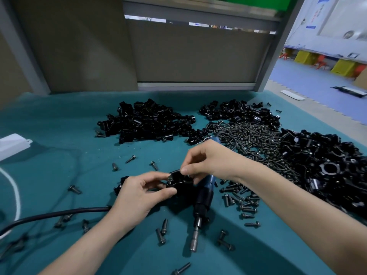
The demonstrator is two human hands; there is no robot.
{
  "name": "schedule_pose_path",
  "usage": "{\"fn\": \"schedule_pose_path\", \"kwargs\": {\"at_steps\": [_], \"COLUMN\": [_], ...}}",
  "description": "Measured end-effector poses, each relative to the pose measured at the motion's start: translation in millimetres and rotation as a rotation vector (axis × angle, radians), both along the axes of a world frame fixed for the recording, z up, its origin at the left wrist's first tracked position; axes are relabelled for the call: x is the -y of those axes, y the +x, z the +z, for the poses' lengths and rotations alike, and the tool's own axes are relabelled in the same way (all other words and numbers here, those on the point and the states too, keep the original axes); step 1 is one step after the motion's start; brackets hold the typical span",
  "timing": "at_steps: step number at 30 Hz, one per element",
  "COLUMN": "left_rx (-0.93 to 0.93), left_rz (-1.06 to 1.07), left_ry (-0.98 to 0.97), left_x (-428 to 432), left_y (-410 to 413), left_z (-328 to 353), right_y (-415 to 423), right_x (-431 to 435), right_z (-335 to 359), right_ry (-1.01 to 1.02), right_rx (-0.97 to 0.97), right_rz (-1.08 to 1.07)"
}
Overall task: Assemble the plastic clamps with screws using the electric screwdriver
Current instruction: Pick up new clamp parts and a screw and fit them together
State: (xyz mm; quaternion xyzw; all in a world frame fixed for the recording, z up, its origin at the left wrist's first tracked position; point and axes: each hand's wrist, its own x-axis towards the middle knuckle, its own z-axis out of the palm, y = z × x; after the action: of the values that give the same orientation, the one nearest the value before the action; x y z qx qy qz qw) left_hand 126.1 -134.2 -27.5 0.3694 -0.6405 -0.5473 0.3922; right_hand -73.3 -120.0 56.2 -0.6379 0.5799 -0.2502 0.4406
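The counter is carrying the stock in separate heaps, which looks intended to keep every part within reach. One heap of black clamp parts is lying toward the far edge at the middle, and a second heap is running along the right edge. The screw pile is spreading between them, and loose screws are lying scattered toward the near edge.

The electric screwdriver is lying flat near the counter's middle with its bit pointing toward the near edge, just beside both hands. It is probably parked there for a quick pick-up once the screw is seated. Its black cable is trailing toward the left edge.

The left hand is holding the clamp just above the counter, its grip closing on the clamp between thumb and fingers to steady it. The right hand is pinching narrowly at the clamp's upper edge. A screw is standing in the clamp, head up.

The right fingers are hiding whether a second screw is being pinched. The clamp's black surfaces are merging, so its halves and their joint are hard to separate. The right wrist is covering the screwdriver's rear end.
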Motion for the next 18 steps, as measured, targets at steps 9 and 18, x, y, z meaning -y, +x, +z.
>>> {"fn": "schedule_pose_path", "kwargs": {"at_steps": [9, 18], "left_rx": [-0.055, -0.190], "left_rz": [0.049, 0.175], "left_ry": [0.034, -0.211], "left_x": [0.9, -8.4], "left_y": [-0.7, -6.1], "left_z": [-1.7, 12.4], "right_y": [7.8, 19.6], "right_x": [-1.1, -10.8], "right_z": [4.1, 1.0], "right_ry": [0.316, 0.270], "right_rx": [0.184, 0.611], "right_rz": [-0.146, -0.156]}}
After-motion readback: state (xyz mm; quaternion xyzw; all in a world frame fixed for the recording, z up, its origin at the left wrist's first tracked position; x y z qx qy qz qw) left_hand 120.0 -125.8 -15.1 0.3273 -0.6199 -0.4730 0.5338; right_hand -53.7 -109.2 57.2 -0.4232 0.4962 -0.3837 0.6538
